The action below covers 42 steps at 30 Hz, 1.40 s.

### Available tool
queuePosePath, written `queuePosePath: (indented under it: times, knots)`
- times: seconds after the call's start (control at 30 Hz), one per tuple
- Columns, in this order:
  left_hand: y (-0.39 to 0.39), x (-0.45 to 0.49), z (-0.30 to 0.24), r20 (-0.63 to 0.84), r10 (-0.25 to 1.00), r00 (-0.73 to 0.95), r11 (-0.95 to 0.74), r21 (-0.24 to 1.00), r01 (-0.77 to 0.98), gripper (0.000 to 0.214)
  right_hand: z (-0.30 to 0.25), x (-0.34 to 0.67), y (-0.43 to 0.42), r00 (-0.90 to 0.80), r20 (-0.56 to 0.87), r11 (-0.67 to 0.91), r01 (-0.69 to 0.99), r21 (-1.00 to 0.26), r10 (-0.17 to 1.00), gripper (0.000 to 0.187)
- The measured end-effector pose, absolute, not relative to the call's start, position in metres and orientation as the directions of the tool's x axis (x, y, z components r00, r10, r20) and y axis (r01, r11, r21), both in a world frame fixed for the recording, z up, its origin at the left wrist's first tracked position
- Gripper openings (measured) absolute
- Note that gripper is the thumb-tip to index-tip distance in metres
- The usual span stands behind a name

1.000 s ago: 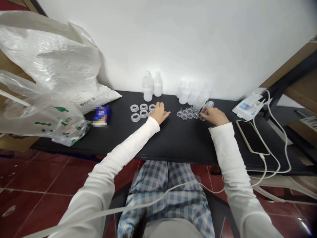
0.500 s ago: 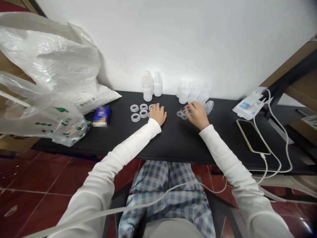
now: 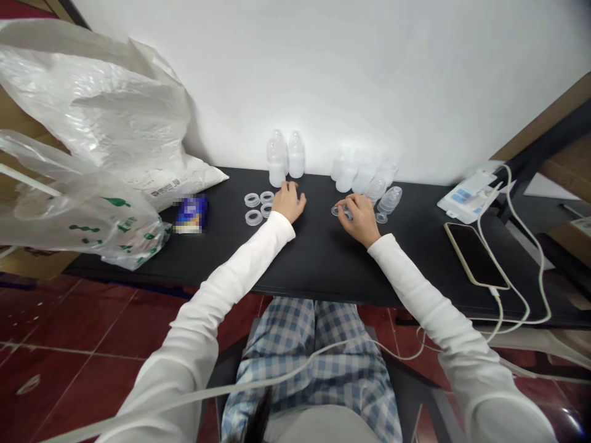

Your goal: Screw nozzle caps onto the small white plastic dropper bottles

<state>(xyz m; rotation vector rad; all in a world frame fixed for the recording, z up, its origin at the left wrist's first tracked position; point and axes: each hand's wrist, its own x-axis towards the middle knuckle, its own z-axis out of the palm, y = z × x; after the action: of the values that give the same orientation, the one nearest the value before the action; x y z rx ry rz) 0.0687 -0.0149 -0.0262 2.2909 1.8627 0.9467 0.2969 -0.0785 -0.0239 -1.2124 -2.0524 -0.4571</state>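
Note:
My left hand (image 3: pixel 289 203) lies over the right part of a group of white, translucent screw rings (image 3: pixel 253 217), its fingers apart and bent down. Its palm hides some rings behind it. My right hand (image 3: pixel 360 220) is bent over several clear bottle nipples (image 3: pixel 335 210), thumb and fingertips pinched together at one of them. The exact grip is partly covered by the fingers. Just beyond this hand stand clear dome caps (image 3: pixel 390 199), some stacked. Behind them, several white baby bottle bodies (image 3: pixel 345 177) stand close together. Three capped baby bottles (image 3: pixel 277 166) stand upright beyond my left hand.
The black table (image 3: pixel 318 264) meets a white wall at the back. At left are big plastic bags (image 3: pixel 133 117) and a blue packet (image 3: pixel 192 212). A phone (image 3: pixel 475 255) with a white cable (image 3: pixel 535 258) and a white-blue package (image 3: pixel 466 197) lie at right.
My left hand has shifted slightly left over the rings. My right hand has drawn a little left and nearer me, its fingers more closed, and a nipple beside the caps now shows.

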Motion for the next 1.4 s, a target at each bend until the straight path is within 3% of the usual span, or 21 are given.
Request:
queuePosePath:
  times: [0.17,0.3,0.4,0.53,0.63,0.73,0.83,0.9,1.07,1.2,1.4]
  knots:
    - [0.022,0.035,-0.011,0.529,0.822,-0.210,-0.207,0.621,0.756,0.055,-0.023,0.294,-0.080,-0.311,0.725,0.502,0.863,-0.055,0.614,0.015]
    - [0.056,0.023,-0.011,0.358,0.879,-0.315,-0.086,0.768,0.635,0.074,-0.023,0.293,-0.081,-0.312,0.721,0.510,0.858,-0.066,0.618,0.015]
    - [0.071,0.022,-0.012,0.228,0.926,-0.301,0.004,0.790,0.613,0.063,-0.023,0.294,-0.081,-0.305,0.724,0.508,0.858,-0.073,0.619,0.015]
    - [0.057,0.027,-0.004,0.250,0.921,-0.298,0.023,0.730,0.683,0.039,-0.024,0.298,-0.080,-0.270,0.732,0.508,0.853,-0.119,0.625,0.016]
    - [0.024,0.040,0.004,0.372,0.893,-0.253,-0.037,0.622,0.782,0.045,-0.024,0.299,-0.080,-0.212,0.761,0.522,0.832,-0.188,0.613,0.020]
    - [-0.011,0.058,0.006,0.561,0.828,-0.027,-0.280,0.453,0.846,0.056,-0.022,0.299,-0.081,-0.076,0.798,0.525,0.789,-0.319,0.598,0.036]
    - [-0.034,0.074,-0.001,0.598,0.736,0.316,-0.561,0.277,0.780,0.050,-0.018,0.301,-0.083,0.075,0.782,0.491,0.740,-0.459,0.618,0.053]
    - [-0.039,0.080,-0.009,0.603,0.654,0.458,-0.687,0.220,0.693,0.044,-0.016,0.303,-0.083,0.101,0.739,0.460,0.724,-0.514,0.666,0.062]
    - [-0.032,0.079,-0.023,0.678,0.559,0.477,-0.763,0.197,0.615,0.042,-0.018,0.306,-0.082,0.161,0.637,0.371,0.695,-0.615,0.754,0.072]
    - [-0.025,0.072,-0.023,0.706,0.517,0.485,-0.805,0.209,0.555,0.053,-0.020,0.304,-0.080,0.252,0.584,0.343,0.609,-0.715,0.772,0.073]
    - [-0.030,0.072,-0.014,0.731,0.520,0.442,-0.825,0.298,0.480,0.061,-0.020,0.302,-0.080,0.231,0.542,0.282,0.656,-0.700,0.808,0.075]
